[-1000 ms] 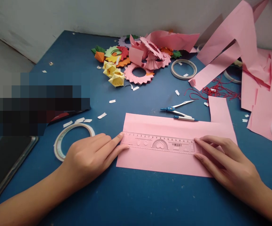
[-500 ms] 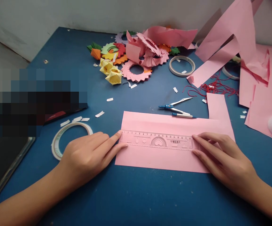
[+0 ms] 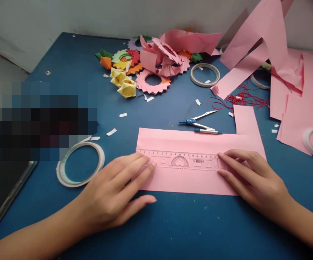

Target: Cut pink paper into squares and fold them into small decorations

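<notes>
A long pink paper strip (image 3: 188,139) lies flat on the blue table (image 3: 172,227). A clear ruler (image 3: 183,160) with a small protractor arc lies along its middle. My left hand (image 3: 118,191) rests open over the strip's left end, fingertips on the ruler's left end, thumb out on the table. My right hand (image 3: 250,178) lies open with flat fingers pressing the ruler's right end and the paper. A blue compass (image 3: 198,124) with a pencil lies just beyond the strip.
A tape ring (image 3: 79,164) sits left of my left hand, another tape ring (image 3: 205,74) farther back. Folded paper flowers (image 3: 145,68) pile at the back. Loose pink sheets (image 3: 299,97) and red thread (image 3: 243,99) crowd the right. A dark phone (image 3: 1,191) lies at the left edge.
My left hand has slid right onto the strip and the ruler's left end, thumb now spread out below. The right hand and ruler have stayed put.
</notes>
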### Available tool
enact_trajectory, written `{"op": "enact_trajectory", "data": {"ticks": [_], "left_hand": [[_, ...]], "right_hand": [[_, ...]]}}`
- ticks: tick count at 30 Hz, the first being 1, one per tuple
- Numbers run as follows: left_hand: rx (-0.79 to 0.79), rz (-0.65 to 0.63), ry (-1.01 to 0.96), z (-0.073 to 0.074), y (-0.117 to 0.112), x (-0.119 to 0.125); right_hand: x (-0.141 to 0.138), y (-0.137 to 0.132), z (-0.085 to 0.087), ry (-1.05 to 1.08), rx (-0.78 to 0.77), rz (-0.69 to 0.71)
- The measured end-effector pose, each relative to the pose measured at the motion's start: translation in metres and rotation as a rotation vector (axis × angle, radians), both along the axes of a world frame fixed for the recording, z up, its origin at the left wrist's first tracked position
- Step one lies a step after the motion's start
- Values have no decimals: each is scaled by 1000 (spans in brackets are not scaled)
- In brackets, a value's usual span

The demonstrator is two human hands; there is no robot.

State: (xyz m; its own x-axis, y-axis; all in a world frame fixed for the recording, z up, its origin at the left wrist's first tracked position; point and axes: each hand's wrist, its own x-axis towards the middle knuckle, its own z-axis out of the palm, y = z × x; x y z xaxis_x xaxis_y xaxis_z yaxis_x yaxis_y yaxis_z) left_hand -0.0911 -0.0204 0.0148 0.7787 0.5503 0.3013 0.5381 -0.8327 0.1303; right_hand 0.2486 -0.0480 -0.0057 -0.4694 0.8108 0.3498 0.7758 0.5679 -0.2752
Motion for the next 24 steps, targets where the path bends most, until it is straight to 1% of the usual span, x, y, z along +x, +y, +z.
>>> {"op": "enact_trajectory", "data": {"ticks": [2, 4, 11, 20, 24], "left_hand": [[-56, -43, 42, -2, -4, 4], [-80, -44, 65, -5, -6, 7], [-6, -37, 19, -13, -12, 10], [3, -51, 17, -7, -8, 11], [-34, -3, 8, -6, -6, 11]], "right_hand": [[0, 0, 0, 1, 8, -1], [0, 0, 0, -1, 13, 1], [-1, 1, 1, 3, 18, 4], [-1, 1, 1, -8, 24, 9], [-1, 0, 1, -7, 20, 7]]}}
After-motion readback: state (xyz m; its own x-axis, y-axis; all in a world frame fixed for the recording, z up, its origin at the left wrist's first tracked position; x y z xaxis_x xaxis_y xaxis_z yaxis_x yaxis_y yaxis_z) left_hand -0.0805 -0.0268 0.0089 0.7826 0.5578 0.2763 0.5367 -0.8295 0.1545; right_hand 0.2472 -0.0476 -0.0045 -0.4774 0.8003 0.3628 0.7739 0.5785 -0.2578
